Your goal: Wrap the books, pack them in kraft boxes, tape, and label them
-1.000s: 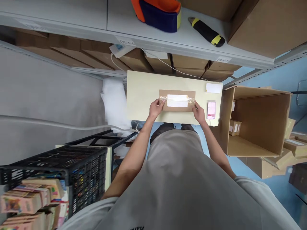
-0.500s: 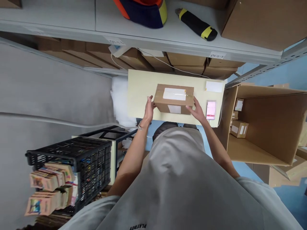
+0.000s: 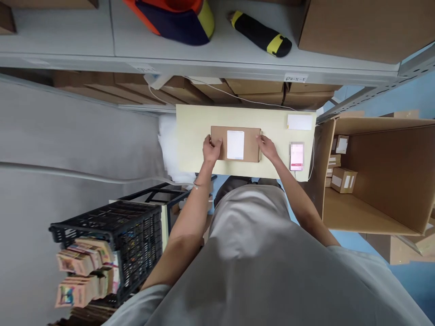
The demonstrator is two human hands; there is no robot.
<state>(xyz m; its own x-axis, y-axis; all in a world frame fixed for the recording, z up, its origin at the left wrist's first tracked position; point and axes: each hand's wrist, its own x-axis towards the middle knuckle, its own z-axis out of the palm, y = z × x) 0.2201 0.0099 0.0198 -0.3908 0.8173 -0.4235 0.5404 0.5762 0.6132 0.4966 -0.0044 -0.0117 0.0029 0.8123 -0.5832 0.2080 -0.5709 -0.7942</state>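
A brown cardboard box [image 3: 252, 145] with a white label [image 3: 235, 145] on its upper face is held over the pale yellow table [image 3: 193, 160]. Around its left end I see my left hand [image 3: 211, 149], thumb on the top face and fingers at the edge. At the right end my right hand [image 3: 267, 146] grips the edge with the thumb on top. To the right lie a phone [image 3: 297, 156] with a lit pink screen and a white paper [image 3: 299, 122].
A large open carton [image 3: 380, 181] with small boxes stands right of the table. Above runs a grey shelf [image 3: 204, 63] with a black and yellow cutter [image 3: 261, 34] and a tape dispenser [image 3: 176, 22]. At lower left is a black crate [image 3: 136, 244] of books.
The box has been turned so that a different face with an upright label points up. Both hands have shifted slightly and closed on its ends.
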